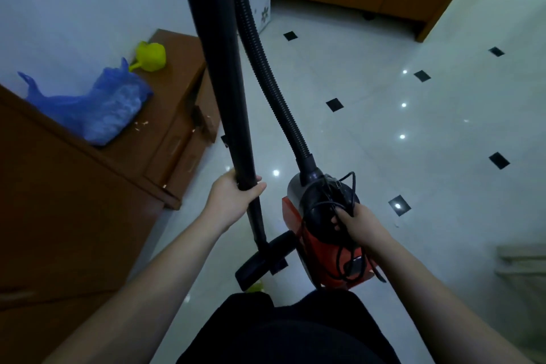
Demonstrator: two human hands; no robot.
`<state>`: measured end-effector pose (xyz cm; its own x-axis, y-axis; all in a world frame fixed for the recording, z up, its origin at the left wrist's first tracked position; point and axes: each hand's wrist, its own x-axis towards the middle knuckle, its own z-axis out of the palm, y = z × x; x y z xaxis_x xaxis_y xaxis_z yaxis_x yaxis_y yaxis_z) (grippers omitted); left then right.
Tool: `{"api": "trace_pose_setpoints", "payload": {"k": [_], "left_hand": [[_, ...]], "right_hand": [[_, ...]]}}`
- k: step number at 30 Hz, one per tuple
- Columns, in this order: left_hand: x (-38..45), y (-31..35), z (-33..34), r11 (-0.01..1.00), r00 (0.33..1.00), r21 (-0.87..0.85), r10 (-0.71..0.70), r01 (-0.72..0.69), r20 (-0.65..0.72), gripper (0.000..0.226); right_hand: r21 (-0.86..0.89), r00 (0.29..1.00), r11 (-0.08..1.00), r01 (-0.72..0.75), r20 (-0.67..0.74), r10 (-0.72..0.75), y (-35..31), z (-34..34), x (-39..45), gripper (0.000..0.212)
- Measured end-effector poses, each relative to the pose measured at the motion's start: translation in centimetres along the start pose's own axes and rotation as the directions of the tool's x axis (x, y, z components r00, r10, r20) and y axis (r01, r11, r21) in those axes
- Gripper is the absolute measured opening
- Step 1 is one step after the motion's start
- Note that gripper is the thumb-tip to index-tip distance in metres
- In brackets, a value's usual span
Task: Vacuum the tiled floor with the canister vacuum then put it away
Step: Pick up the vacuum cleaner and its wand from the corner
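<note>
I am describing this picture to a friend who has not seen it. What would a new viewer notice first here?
First, the long black vacuum wand rising through the middle, gripped low down by the left hand. Next to it, the right hand holds the red canister by its top together with the bundled black cord. On the brown cabinet at left lie a blue plastic bag and a yellow object.
</note>
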<state>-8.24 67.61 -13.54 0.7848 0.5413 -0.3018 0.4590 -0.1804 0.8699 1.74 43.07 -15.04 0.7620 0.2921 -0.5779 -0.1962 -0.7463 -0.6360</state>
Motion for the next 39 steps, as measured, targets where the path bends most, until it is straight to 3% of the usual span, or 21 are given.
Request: {"api": "trace_pose_setpoints", "payload": {"k": [8,12,24,29,39], "left_hand": [[12.1,7.3,0.8,0.990,0.990,0.093,0.093,-0.103,0.110,0.019],[17.6,9.9,2.9,0.983,0.986,0.129,0.119,-0.134,0.121,0.018],[32.5,19.1,6.7,0.998,1.000,0.059,0.021,-0.022,0.021,0.016],[38.8,20.8,5.4,0.989,0.999,0.143,0.042,-0.040,-0.017,0.013],[56.7,22.4,0.5,0.999,0.999,0.030,-0.043,0.044,-0.033,0.010]], "right_hand": [[0.071,0.992,0.997,0.019,-0.122,-0.010,-4.6,-4.9,6.9,0.022],[0.039,0.994,0.998,0.045,-0.102,-0.040,-6.0,-7.3,11.8,0.021],[0.020,0.990,0.990,0.143,0.008,-0.143,-15.2,-18.3,29.7,0.023],[-0.043,0.985,0.984,0.171,0.026,-0.170,-20.2,-19.7,36.2,0.026],[-0.125,0.991,0.983,0.134,0.020,-0.133,-31.7,-18.9,50.7,0.029]]}}
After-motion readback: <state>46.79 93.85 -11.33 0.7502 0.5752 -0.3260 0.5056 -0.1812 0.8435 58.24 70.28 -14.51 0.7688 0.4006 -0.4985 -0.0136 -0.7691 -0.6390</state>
